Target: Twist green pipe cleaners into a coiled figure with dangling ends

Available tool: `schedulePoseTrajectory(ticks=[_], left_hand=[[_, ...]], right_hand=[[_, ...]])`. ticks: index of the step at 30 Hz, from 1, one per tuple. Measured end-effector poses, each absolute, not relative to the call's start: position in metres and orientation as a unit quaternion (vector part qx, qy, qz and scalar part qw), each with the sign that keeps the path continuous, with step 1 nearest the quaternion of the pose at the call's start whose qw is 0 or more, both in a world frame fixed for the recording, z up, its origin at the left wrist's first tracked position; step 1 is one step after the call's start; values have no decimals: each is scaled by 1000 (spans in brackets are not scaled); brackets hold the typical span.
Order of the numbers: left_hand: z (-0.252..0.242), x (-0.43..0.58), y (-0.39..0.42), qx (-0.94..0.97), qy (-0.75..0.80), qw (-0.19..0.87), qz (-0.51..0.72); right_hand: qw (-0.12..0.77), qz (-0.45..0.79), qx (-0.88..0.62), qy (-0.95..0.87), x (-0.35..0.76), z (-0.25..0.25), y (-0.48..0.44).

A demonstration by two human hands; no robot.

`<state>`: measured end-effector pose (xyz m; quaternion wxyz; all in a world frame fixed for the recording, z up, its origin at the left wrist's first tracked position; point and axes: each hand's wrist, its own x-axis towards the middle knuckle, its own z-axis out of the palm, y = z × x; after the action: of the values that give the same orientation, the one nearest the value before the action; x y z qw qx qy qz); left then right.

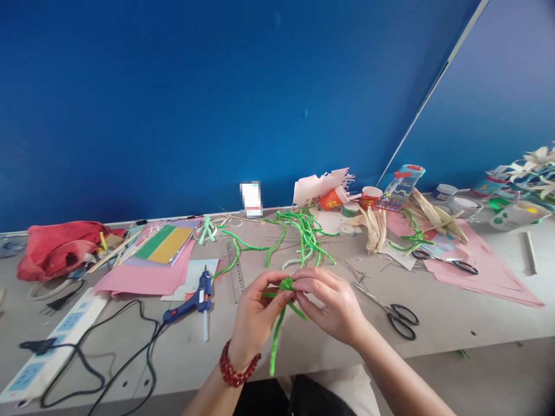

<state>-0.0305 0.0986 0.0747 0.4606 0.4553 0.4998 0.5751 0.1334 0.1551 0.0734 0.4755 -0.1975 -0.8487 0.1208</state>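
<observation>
I am holding a green coil (287, 283) above the near part of the table (437, 315), its loose tails (273, 352) hanging toward me, probably so that they are staying clear of my fingers. My left hand (255, 312) is grasping the coil between thumb and forefinger, seemingly as the steadying side; my right hand (332, 300) is pinching its right edge with the fingertips, presumably to be shaping it, though how firmly I cannot tell. Beyond, a heap of green stems (306, 231) is lying straight ahead, apparently serving as a stock within reach of both hands. To the left, a ruler (235, 274) is lying near my wrist, and a glue gun (202, 296) is resting with its nozzle over a pale card (186, 284), perhaps sparing the tabletop from drips. Its cord is trailing toward a power strip (65, 341) at the far left. To the right, scissors (401, 321) are lying with their handles toward my side, which is likely making them easy to take up.
</observation>
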Motion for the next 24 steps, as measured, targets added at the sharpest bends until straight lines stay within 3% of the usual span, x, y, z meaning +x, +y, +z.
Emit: schedulePoseTrajectory(ticks=[17, 24], left_hand=[[70, -23, 96, 405, 459, 484, 625], [69, -21, 95, 379, 452, 492, 641]], right_hand=[[518, 115, -193, -825, 131, 72, 150], [515, 59, -169, -838, 132, 71, 152]])
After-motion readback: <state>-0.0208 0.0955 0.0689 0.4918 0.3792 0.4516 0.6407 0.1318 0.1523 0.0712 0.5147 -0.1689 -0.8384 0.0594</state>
